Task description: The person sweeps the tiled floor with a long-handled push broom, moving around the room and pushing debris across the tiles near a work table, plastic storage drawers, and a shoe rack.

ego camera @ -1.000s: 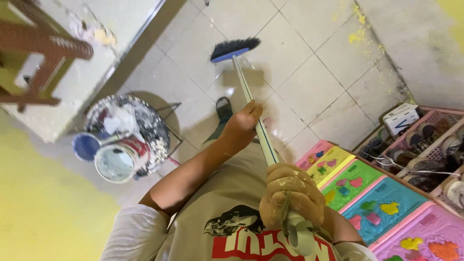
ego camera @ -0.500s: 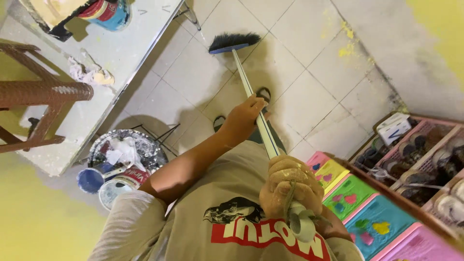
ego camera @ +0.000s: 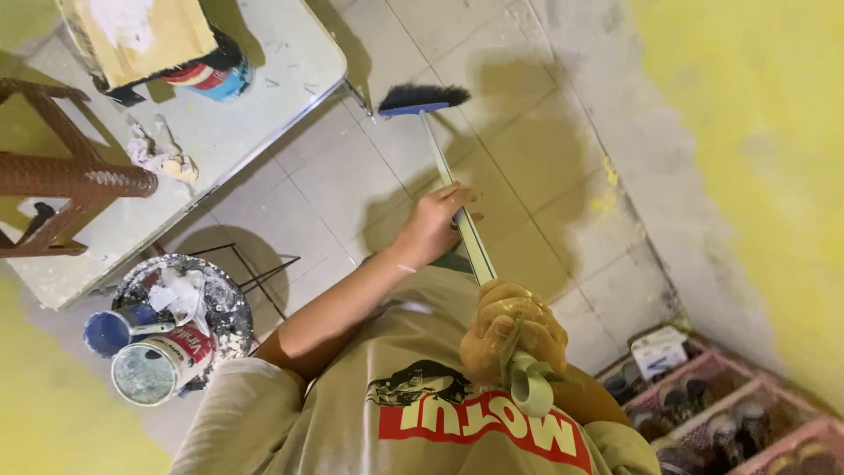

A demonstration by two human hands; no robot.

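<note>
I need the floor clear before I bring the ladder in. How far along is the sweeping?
Mid-sweep. The left hand grips the broom halfway down its handle, the paint-smeared right hand holds the top, and the bristles rest on the tiled floor beside the white table. No swept-up pile shows. The floor along the yellow wall looks dusty and paint-flecked, so that strip seems left.

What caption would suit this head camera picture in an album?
Both hands, left lower and right near the top, hold a broom on the tiled floor.

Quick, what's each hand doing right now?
Left hand: closed around the pale broomstick of the black-bristled broom, midway.
Right hand: closed around its top end.
</note>
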